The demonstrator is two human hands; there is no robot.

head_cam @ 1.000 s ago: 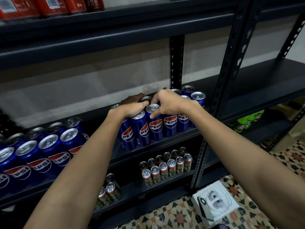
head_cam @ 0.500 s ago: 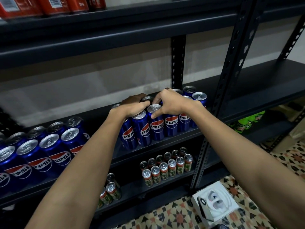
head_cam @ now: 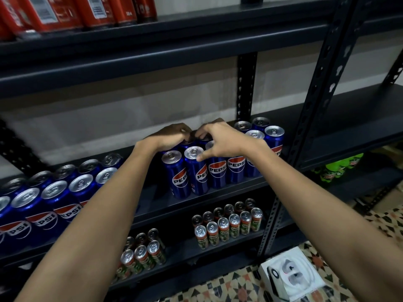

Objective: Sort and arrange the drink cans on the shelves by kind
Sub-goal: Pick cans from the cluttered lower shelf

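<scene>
A cluster of slim blue Pepsi cans [head_cam: 218, 171] stands in rows on the middle shelf [head_cam: 349, 118], right of centre. My left hand [head_cam: 172, 136] reaches over the front row, and its curled fingers grip the top of a back-row can [head_cam: 186, 143]. My right hand [head_cam: 226, 140] is beside it, fingers curled over another back-row can top [head_cam: 205, 138], thumb pointing at the front can [head_cam: 194, 152]. The bodies of the gripped cans are hidden. Several wider Pepsi cans [head_cam: 56, 199] stand at the left of the same shelf.
Red cans [head_cam: 65, 12] line the top shelf. Small green-and-orange cans stand in two groups [head_cam: 229, 227] [head_cam: 141, 256] on the shelf below. Green bottles [head_cam: 338, 168] lie behind the black upright post [head_cam: 322, 83]. A white box [head_cam: 292, 275] sits on the patterned floor.
Both hands have shifted from the front row back to the rear row of slim cans. The two front-left can tops are now uncovered.
</scene>
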